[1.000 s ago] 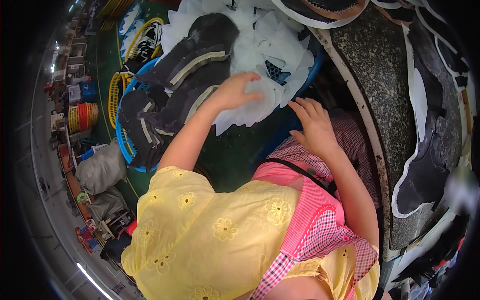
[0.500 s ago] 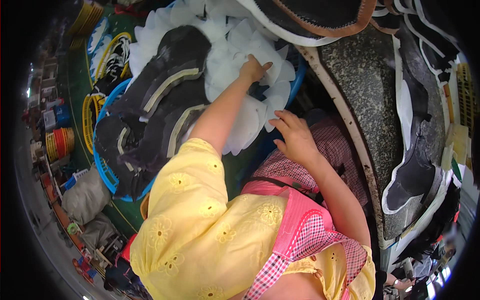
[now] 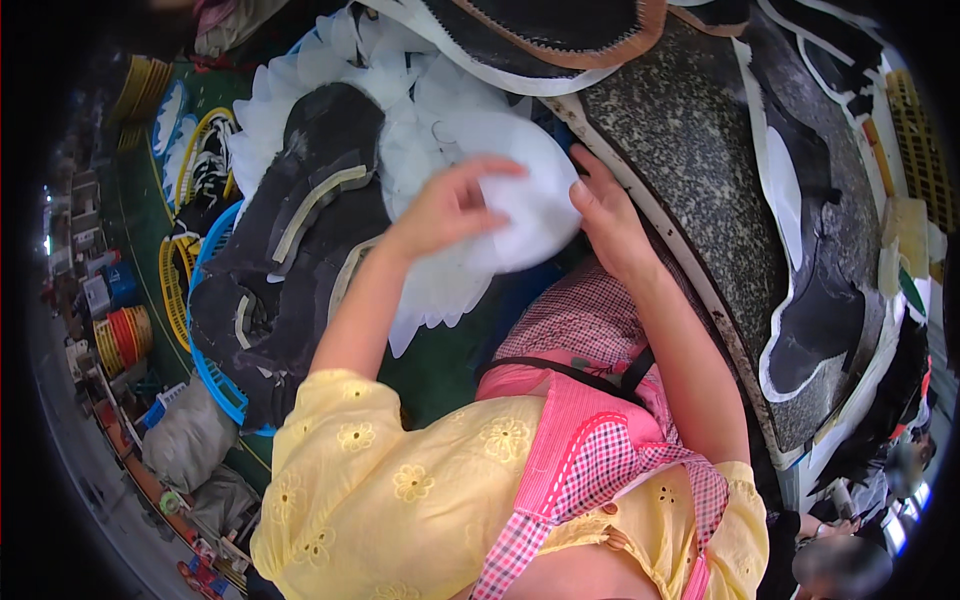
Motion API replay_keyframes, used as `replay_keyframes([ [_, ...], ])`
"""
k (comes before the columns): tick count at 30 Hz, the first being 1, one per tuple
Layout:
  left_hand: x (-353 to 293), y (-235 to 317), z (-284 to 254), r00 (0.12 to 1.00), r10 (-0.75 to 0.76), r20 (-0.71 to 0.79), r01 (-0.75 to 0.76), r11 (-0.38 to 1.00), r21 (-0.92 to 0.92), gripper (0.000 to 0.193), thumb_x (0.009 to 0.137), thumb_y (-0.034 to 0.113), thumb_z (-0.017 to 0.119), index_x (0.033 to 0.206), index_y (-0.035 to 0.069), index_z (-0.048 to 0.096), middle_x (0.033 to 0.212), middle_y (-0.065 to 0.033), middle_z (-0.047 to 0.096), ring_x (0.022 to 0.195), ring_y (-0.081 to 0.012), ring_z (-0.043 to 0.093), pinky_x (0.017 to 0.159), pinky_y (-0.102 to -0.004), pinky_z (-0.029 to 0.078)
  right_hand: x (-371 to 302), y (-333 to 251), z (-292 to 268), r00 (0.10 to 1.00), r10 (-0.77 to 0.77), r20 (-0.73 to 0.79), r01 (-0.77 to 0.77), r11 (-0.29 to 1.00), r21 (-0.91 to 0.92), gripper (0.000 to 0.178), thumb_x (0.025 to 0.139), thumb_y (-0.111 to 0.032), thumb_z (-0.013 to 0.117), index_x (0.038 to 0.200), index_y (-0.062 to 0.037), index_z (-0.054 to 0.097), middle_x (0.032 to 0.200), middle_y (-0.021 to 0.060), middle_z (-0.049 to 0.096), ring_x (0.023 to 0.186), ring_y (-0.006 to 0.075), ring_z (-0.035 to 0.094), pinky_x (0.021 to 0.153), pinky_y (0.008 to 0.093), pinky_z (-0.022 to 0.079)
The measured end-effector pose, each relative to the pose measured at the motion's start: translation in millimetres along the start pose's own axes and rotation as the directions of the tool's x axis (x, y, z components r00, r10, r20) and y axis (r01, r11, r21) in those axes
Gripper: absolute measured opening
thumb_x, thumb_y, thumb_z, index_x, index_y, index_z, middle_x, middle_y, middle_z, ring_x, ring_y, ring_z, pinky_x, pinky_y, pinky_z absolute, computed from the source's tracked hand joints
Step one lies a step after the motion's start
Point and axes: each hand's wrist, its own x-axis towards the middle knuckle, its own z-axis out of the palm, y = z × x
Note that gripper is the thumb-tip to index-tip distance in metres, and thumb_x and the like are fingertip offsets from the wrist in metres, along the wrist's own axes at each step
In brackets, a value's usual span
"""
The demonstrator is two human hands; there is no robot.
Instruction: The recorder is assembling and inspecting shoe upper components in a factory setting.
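Note:
A white rounded sheet piece [image 3: 545, 195], smeared by motion, is between my hands. My right hand [image 3: 615, 220] has its edge between the thumb and the fingers. My left hand [image 3: 445, 212] is at the other side of it, fingers curved and the thumb held apart, gripping nothing that I can see. Below them lies a heap of many similar thin white pieces [image 3: 420, 300], overlapping in a blue basket [image 3: 205, 345]. To the left, dark shoe-upper pieces [image 3: 335, 120] with pale strips lie on the same basket.
On my right a speckled worktable [image 3: 690, 130] with a pale worn edge carries black pieces with white borders [image 3: 825, 310]. Yellow baskets [image 3: 175, 290] and black-and-white shoes [image 3: 210, 160] stand on the green floor at the left. A grey sack [image 3: 190, 435] lies farther down.
My left hand has come back from the white heap toward my right hand. My right hand has risen, and a white piece is now raised off the heap between them.

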Motion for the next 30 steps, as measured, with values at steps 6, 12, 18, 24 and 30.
replay_keyframes([
  [6, -12.0, 19.0, 54.1, 0.971, 0.233, -0.045, -0.237, 0.944, -0.228, 0.065, 0.068, 0.003, 0.067, 0.127, 0.008, 0.040, 0.114, -0.0063, 0.051, 0.085, -0.0116, 0.055, 0.074, -0.0232, 0.045, -42.2, -31.5, -4.2, 0.999, -0.029, 0.037, 0.034, 0.989, -0.143, 0.023, 0.075, -0.004, 0.062, 0.095, 0.0020, 0.053, 0.083, 0.0043, 0.061, 0.073, 0.0094, 0.056, 0.069, 0.0223, 0.044],
  [12, 11.1, 34.8, 79.7, 0.981, 0.076, -0.179, -0.079, 0.997, -0.010, 0.030, 0.071, 0.007, 0.068, 0.099, 0.003, 0.059, 0.084, -0.0045, 0.062, 0.075, -0.0109, 0.058, 0.066, -0.0233, 0.046, -77.3, -45.0, -0.9, 0.949, -0.309, -0.065, 0.288, 0.932, -0.220, 0.017, 0.077, -0.005, 0.063, 0.091, 0.0007, 0.055, 0.083, 0.0040, 0.060, 0.076, 0.0086, 0.056, 0.067, 0.0210, 0.044],
  [18, -3.0, 54.7, 104.6, 0.958, 0.284, -0.036, -0.272, 0.942, 0.196, 0.012, 0.073, 0.007, 0.067, 0.082, 0.004, 0.061, 0.075, -0.0052, 0.062, 0.070, -0.0101, 0.058, 0.063, -0.0226, 0.046, -99.2, -53.6, -18.9, 0.964, -0.208, -0.167, 0.210, 0.978, -0.002, 0.005, 0.075, -0.005, 0.059, 0.078, -0.0018, 0.057, 0.069, 0.0011, 0.058, 0.061, 0.0057, 0.052, 0.057, 0.0186, 0.041],
  [24, -7.8, 80.3, 70.7, 0.577, 0.802, 0.154, -0.816, 0.574, 0.068, 0.004, 0.076, -0.002, 0.061, 0.077, 0.000, 0.058, 0.078, -0.0104, 0.063, 0.072, -0.0179, 0.059, 0.065, -0.0291, 0.047, -128.6, -50.2, -47.1, 0.895, -0.185, -0.407, 0.265, 0.953, 0.150, 0.010, 0.082, -0.012, 0.053, 0.077, -0.0028, 0.053, 0.065, 0.0019, 0.052, 0.052, 0.0090, 0.048, 0.047, 0.0210, 0.037],
  [30, -22.5, 50.9, 28.1, 0.438, 0.803, -0.405, -0.581, 0.596, 0.554, 0.007, 0.080, -0.005, 0.054, 0.084, -0.001, 0.051, 0.081, -0.0142, 0.061, 0.075, -0.0180, 0.057, 0.068, -0.0260, 0.046, -172.0, -53.4, -56.3, 0.769, -0.452, -0.452, 0.537, 0.840, 0.073, 0.012, 0.089, -0.013, 0.046, 0.081, -0.0047, 0.050, 0.077, 0.0070, 0.056, 0.059, 0.0101, 0.052, 0.052, 0.0200, 0.042],
])
